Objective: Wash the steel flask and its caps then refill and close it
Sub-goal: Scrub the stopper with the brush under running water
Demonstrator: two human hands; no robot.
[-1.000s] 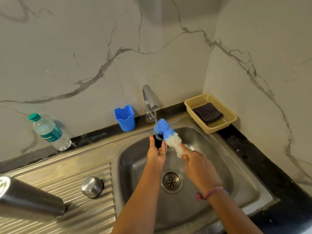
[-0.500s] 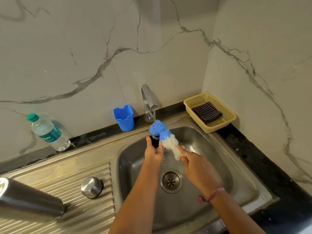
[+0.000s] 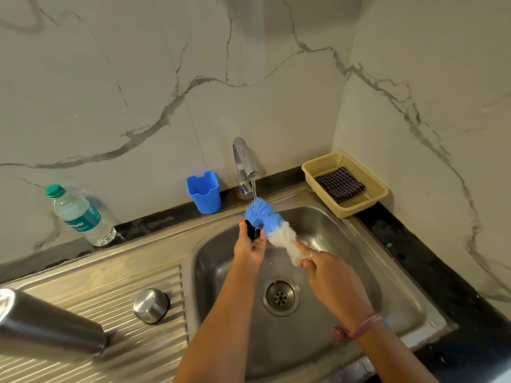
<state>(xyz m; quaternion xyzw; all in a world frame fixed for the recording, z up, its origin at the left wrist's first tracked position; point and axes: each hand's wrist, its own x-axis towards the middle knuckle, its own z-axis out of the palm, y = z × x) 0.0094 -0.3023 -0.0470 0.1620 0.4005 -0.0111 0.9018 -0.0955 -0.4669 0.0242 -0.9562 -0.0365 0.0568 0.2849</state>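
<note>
Sink (image 3: 392, 275): steel basin with ribbed drainboard, set in a dark tabletop (image 3: 431, 261); both hands work over the basin. Flask (image 3: 52, 326): steel body lying on its side on the drainboard, well left of the left hand's fingers, mouth end cut off by the picture's edge. Water bottle (image 3: 80, 215): clear plastic, green cap, upright on the tabletop far left of the fingers. Basket (image 3: 370, 200): yellow mesh, right of the fingers beyond the basin, holding a folded dark checked cloth (image 3: 339, 184). Tap (image 3: 244, 161): chrome, above the fingers, a thin stream running onto the brush. Brush (image 3: 272, 226): blue and white fluffy head, gripped at its white end by the curled fingers of the right hand (image 3: 329, 275); blue end touching the small cap. Blue cup (image 3: 204, 193): plastic, by the wall, just left of the tap. Steel cap (image 3: 150, 305): domed, on the drainboard, left of and nearer than the fingers. Small cap (image 3: 252, 230): black, pinched in the fingers of the left hand (image 3: 250, 248), under the stream.
</note>
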